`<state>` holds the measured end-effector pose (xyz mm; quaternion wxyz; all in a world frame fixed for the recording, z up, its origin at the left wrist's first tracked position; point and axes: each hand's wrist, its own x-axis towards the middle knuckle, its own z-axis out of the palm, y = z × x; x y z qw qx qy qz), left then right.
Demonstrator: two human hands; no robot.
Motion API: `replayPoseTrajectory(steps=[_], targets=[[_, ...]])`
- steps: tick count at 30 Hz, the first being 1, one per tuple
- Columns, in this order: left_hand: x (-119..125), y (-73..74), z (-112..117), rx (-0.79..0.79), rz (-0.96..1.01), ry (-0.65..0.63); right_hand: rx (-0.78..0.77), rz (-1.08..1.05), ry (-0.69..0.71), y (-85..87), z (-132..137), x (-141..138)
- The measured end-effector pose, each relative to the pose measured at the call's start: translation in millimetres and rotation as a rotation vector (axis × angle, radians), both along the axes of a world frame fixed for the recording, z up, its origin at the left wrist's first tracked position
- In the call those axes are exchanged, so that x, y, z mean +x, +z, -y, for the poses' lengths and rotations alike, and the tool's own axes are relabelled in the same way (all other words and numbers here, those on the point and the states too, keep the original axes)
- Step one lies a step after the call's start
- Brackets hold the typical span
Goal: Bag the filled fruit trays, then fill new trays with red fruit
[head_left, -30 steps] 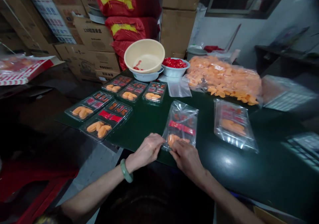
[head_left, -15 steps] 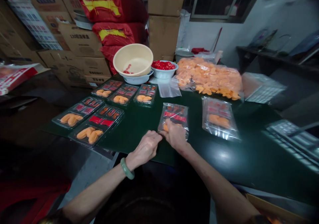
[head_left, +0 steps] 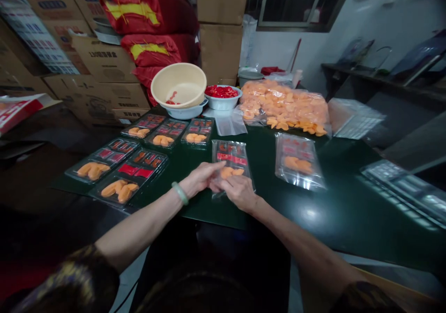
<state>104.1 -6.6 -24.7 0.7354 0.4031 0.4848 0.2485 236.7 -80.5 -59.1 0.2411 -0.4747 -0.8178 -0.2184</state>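
A black compartment tray in a clear plastic bag [head_left: 232, 159] lies on the table in front of me. It holds brown pieces at the far end, red packets in the middle and orange oval pieces near me. My left hand [head_left: 202, 175] grips its near left side, thumb over the top. Curled fingers of my right hand [head_left: 240, 193] close on the bag's near end, beside the left fingertips. What exactly the fingertips pinch is partly hidden. Another bagged tray [head_left: 298, 163] rests farther right, touched by neither hand.
Several filled open trays [head_left: 127, 176] stand at the left. Behind are a cream basin [head_left: 179, 83], a bowl of red packets [head_left: 223, 100], flat clear bags [head_left: 230, 121] and a large bag of orange pieces [head_left: 284, 104]. Stacked clear trays [head_left: 400, 187] sit at the right edge.
My left hand has moved forward and up along the bagged tray's left side, its thumb now over the top. My right hand has shifted toward the near end, uncovering the orange pieces.
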Motion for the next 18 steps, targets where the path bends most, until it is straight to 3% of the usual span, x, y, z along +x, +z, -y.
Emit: replayPoseTrajectory(steps=[6, 9, 12, 15, 18], targets=[[32.5, 0.1, 3.5, -0.066, 0.099, 0.055, 0.332, -0.124, 0.086, 31.5, 20.8, -12.2], [39.3, 12.4, 7.8, -0.017, 0.177, 0.023, 0.342, -0.176, 0.122, 53.8, 48.6, -14.6], [65.1, 24.9, 5.0, 0.065, 0.247, -0.064, 0.290, -0.235, 0.121, 74.4, 78.3, -5.1], [117.2, 32.7, 3.4, 0.143, 0.304, -0.203, 0.303, -0.301, 0.006, 87.4, 95.4, 25.0], [176.4, 33.8, 4.6, 0.235, 0.321, -0.295, 0.447, -0.254, -0.301, 81.6, 92.4, 77.1]])
